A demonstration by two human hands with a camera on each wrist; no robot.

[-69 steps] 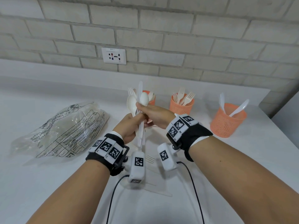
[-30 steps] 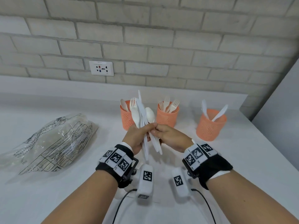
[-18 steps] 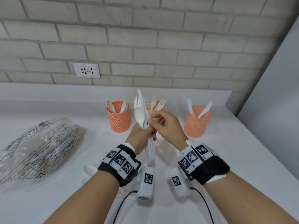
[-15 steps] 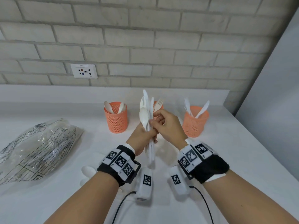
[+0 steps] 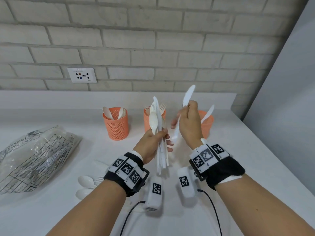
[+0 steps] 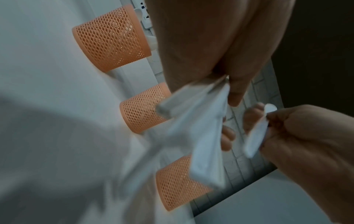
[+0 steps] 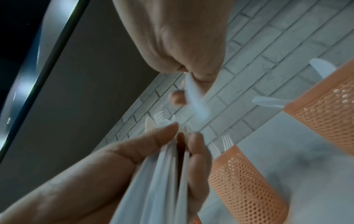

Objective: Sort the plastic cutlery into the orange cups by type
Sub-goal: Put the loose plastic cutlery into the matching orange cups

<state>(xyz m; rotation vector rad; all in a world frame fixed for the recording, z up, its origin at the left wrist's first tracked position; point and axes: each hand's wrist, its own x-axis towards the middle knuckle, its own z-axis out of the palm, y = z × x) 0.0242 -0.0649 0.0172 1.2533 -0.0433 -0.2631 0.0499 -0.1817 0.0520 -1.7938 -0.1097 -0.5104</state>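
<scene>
White counter (image 5: 238, 159) under a grey brick wall (image 5: 153, 48): we hold one knife (image 5: 186, 99) upright in our right hand (image 5: 188, 126), fingers curled tight round its handle, likely bound for the right cup (image 5: 207, 125), where a knife already stands. Our left hand (image 5: 151, 145) grips the unsorted bunch (image 5: 161, 133), fingers wrapped round it. Spoon cup (image 5: 116, 124) and fork cup (image 5: 147, 121) wait beyond; loose spoons (image 5: 85, 184) and a plastic bag (image 5: 34, 159) lie nearer us.
</scene>
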